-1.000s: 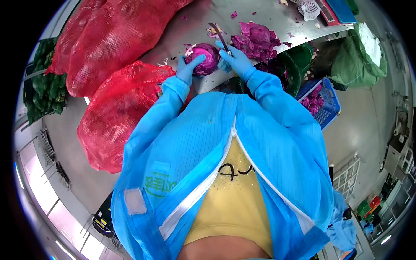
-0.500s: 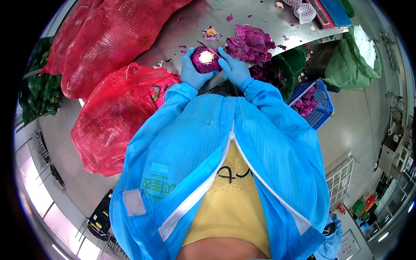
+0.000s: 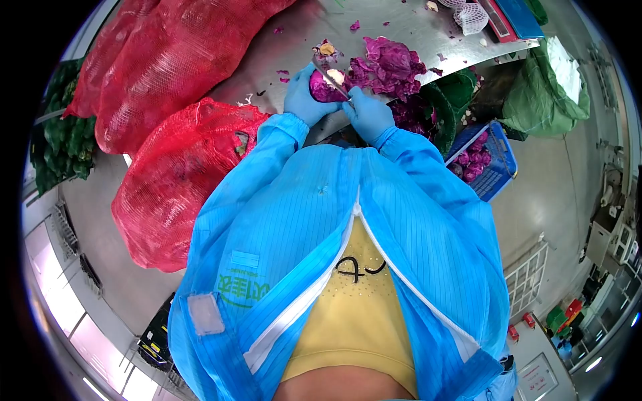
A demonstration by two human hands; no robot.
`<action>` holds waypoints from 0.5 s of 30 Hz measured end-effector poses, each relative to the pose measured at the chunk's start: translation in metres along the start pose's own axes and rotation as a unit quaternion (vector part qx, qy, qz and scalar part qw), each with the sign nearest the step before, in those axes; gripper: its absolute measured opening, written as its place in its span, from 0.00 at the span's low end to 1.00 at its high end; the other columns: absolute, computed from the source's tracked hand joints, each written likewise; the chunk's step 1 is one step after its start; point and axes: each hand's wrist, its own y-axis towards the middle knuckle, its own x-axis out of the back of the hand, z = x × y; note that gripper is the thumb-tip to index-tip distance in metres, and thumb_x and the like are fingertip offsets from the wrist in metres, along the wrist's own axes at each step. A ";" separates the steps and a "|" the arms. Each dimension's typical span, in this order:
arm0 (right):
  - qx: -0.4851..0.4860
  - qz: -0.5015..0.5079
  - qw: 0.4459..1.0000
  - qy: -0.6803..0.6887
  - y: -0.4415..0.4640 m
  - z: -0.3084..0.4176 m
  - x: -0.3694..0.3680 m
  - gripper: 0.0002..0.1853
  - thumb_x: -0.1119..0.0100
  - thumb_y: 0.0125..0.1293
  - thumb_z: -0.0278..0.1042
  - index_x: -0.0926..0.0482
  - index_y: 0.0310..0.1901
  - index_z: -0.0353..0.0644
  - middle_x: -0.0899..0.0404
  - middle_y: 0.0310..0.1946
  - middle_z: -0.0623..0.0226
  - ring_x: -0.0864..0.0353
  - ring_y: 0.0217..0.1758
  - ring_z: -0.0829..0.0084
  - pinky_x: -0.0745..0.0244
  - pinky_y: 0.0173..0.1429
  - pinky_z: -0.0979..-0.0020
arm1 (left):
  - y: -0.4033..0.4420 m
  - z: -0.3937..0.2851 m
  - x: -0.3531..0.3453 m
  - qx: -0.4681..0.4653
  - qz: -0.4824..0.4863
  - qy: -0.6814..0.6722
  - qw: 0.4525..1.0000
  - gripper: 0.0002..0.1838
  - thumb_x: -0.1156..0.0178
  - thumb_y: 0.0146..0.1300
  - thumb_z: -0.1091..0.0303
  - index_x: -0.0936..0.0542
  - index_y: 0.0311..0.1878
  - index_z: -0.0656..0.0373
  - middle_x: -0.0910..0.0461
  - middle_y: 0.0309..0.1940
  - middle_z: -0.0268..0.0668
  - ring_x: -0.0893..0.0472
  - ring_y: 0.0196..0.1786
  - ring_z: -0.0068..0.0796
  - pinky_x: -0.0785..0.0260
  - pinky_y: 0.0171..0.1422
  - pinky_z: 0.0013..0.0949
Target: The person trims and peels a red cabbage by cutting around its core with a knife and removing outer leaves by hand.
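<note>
The left hand is wrapped round the near-left side of a red cabbage, its fingers curved to that side. The right hand is closed, thumb forward, on the low end of a knife; the grip hides the handle. Both hands are gloved in blue and stand close together, just above the table's near edge.

The cabbage lies between the hands, up and to the left of the right hand and tight against the left, which is the nearer. Its pale stem end faces up and slightly right. The blade's long axis slants from the right fingers, away from the body and leftward, crossing over the stem end with its tip near the left fingertips. Whether the edge bites or only passes above, one cannot tell.

Just beyond the cabbage, a cut stem piece sits on the steel table. To the right of it is a heap of purple leaves. Nearer the right forearm stand a green tub and a blue basket with purple pieces inside. To the left, a red mesh sack bulges beside the left sleeve, with larger sacks beyond.
</note>
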 end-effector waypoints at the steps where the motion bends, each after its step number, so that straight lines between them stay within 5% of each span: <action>1: -0.002 0.033 0.999 -0.039 -0.001 0.002 0.001 0.12 0.52 0.66 0.42 0.35 0.41 0.43 0.21 0.29 0.55 0.21 0.32 0.51 0.29 0.33 0.51 | 0.003 -0.009 0.006 0.001 0.025 0.013 1.000 0.52 0.26 0.30 0.46 0.35 0.62 0.57 0.29 0.54 0.51 0.32 0.61 0.48 0.38 0.65 0.42; 7: -0.040 0.044 0.997 -0.057 -0.013 0.005 0.004 0.12 0.52 0.65 0.42 0.36 0.41 0.44 0.21 0.28 0.54 0.20 0.31 0.51 0.29 0.32 0.50 | 0.003 -0.028 0.012 0.061 0.102 0.112 0.987 0.58 0.30 0.29 0.34 0.36 0.63 0.63 0.30 0.53 0.50 0.27 0.56 0.46 0.33 0.60 0.38; 10: -0.035 0.039 0.998 -0.036 -0.013 0.002 0.002 0.11 0.53 0.65 0.41 0.36 0.41 0.43 0.21 0.28 0.53 0.20 0.31 0.50 0.29 0.33 0.49 | 0.004 -0.032 0.012 0.082 0.093 0.108 0.986 0.56 0.27 0.28 0.41 0.36 0.63 0.57 0.29 0.54 0.51 0.26 0.55 0.48 0.33 0.61 0.41; 15: -0.075 0.062 0.994 -0.044 -0.015 0.007 0.005 0.10 0.54 0.65 0.40 0.36 0.41 0.43 0.21 0.29 0.52 0.20 0.32 0.49 0.29 0.35 0.49 | 0.006 -0.021 0.008 0.068 0.092 0.136 0.984 0.60 0.29 0.29 0.36 0.39 0.66 0.60 0.30 0.55 0.51 0.27 0.57 0.47 0.33 0.62 0.40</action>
